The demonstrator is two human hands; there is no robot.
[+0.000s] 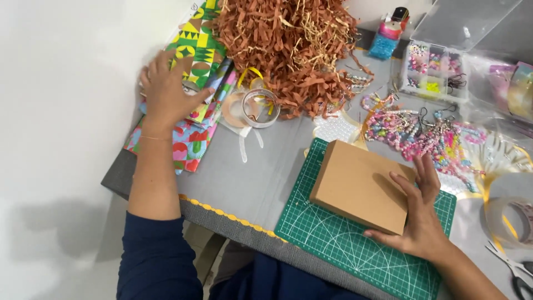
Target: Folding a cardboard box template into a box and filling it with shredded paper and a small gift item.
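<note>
Dark navy sleeves pushed up, thin bracelet (154,138) on left wrist

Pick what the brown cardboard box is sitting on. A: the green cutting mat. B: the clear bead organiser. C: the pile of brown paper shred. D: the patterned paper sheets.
A: the brown cardboard box lies flat on the green cutting mat, with the right hand resting on its near corner, while the left hand presses on the patterned paper sheets far to the side.

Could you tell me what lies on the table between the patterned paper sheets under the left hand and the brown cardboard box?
In the head view, rolls of tape sit between the patterned paper sheets and the brown cardboard box, then bare grey table.
</note>
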